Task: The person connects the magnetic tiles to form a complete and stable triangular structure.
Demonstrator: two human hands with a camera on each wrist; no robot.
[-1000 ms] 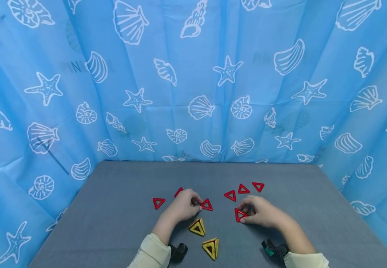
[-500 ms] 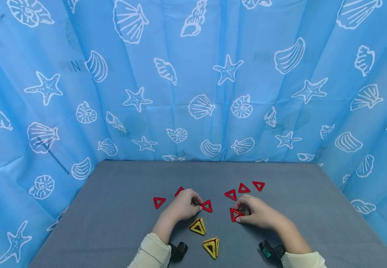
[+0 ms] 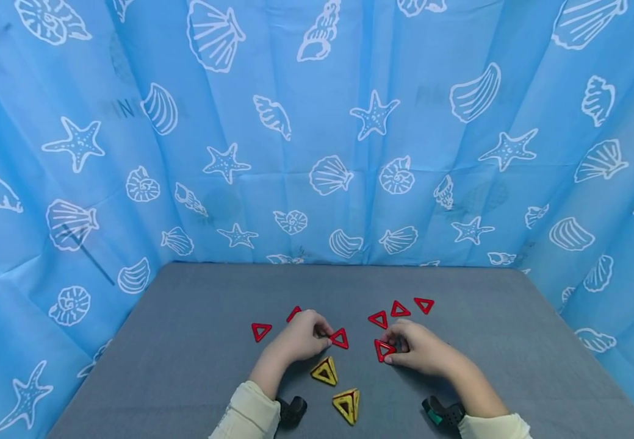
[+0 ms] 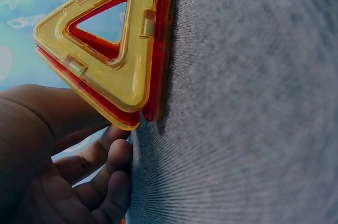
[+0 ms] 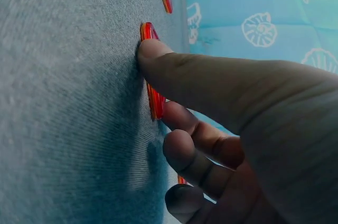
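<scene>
My left hand (image 3: 304, 335) pinches the left corner of a flat red triangular magnetic tile (image 3: 339, 338), low over the grey table. To its right, my right hand (image 3: 418, 346) holds another red triangular tile (image 3: 384, 350), its thumb (image 5: 156, 55) on the near face. In the right wrist view this tile (image 5: 157, 102) stands edge-on, close to the cloth. Two yellow-and-red triangular pieces, one farther (image 3: 324, 371) and one nearer (image 3: 346, 406), sit between the forearms. The left wrist view shows a yellow piece (image 4: 140, 71) covering part of the left hand's thumb and fingertips.
Beyond the right hand lie red triangles on the left (image 3: 378, 319), in the middle (image 3: 399, 309) and on the right (image 3: 423, 305). One red triangle (image 3: 260, 331) lies far left; another (image 3: 293, 313) is partly hidden by the left hand. A blue shell-print curtain (image 3: 317, 201) hangs behind the table (image 3: 212, 292).
My right hand has slid left with its red tile, closer to the left hand's tile. The left hand stays in place; its tile has shifted down slightly. The yellow pieces have not moved.
</scene>
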